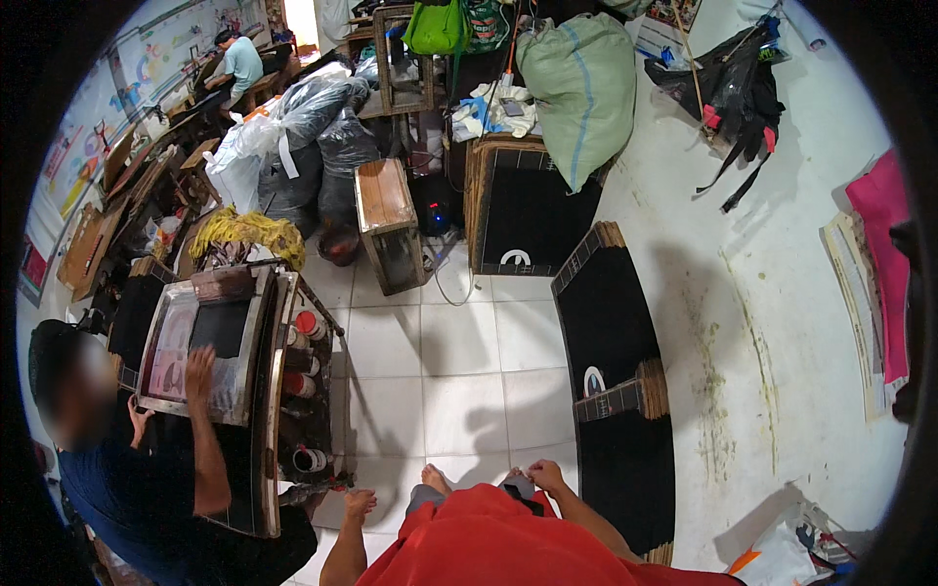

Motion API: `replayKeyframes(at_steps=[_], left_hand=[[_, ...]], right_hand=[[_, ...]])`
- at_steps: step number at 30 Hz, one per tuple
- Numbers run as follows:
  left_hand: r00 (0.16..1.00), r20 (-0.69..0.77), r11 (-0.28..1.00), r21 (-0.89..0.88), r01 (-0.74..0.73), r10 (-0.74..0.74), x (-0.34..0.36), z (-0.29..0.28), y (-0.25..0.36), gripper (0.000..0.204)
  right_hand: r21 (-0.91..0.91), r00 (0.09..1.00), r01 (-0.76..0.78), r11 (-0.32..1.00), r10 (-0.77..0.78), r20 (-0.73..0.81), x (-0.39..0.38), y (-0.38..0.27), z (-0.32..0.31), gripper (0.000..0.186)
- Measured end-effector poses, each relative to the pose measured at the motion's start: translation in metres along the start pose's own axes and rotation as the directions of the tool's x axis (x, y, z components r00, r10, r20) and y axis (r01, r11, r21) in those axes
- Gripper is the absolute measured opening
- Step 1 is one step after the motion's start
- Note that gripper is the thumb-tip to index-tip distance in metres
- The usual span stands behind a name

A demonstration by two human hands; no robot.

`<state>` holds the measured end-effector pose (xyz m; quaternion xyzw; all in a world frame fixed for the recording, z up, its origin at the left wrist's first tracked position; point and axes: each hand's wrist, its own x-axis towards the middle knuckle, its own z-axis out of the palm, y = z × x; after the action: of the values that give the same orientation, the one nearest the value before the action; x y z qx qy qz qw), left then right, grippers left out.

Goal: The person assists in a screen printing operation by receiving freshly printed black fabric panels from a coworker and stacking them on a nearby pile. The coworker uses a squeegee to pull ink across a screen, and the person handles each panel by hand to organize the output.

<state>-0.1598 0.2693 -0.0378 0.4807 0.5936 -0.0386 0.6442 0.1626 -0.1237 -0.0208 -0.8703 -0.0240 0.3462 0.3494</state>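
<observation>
My left hand (360,503) hangs beside my red shirt, its fingers curled closed with nothing visible in them. It is nearest to the low end of the work table where the co-worker is. My right hand (546,476) is held in front of my right side, fingers curled in. Whether anything small is in it I cannot make out. Just right of it stand stacks of black panels with brown edges, a near stack (625,479) and a farther stack (606,313). Neither hand touches them.
At the left, a person in dark clothes rests both hands on a printing frame (249,337) on a table. Jars (310,325) line a shelf below. A wooden box (391,225), plastic bags (337,146) and a green sack (578,98) stand farther back. Another person sits far left.
</observation>
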Motion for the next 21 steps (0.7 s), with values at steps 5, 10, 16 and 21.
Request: replayKeyframes(at_steps=[5,10,16,21], left_hand=[[0.998,0.034,0.971,-0.236,-0.042,0.052,-0.02,0.009,0.005,0.015],[0.977,-0.211,0.958,-0.285,-0.035,-0.027,-0.028,0.001,-0.023,0.014],[0.469,-0.879,0.815,-0.329,-0.478,-0.08,-0.033,-0.148,-0.087,0.015],[0.381,-0.914,0.721,-0.358,-0.593,-0.14,-0.039,-0.257,-0.083,0.014]], right_hand=[[-0.474,0.975,0.072,0.878,0.037,0.217,-0.015,0.041,-0.043,0.016],[-0.492,0.966,0.068,0.868,0.067,0.251,-0.016,0.056,-0.076,0.019],[-0.516,0.964,0.061,0.854,0.084,0.253,0.028,0.005,-0.055,0.023],[-0.552,0.727,0.668,0.499,-0.277,0.628,0.083,-0.127,0.058,0.022]])
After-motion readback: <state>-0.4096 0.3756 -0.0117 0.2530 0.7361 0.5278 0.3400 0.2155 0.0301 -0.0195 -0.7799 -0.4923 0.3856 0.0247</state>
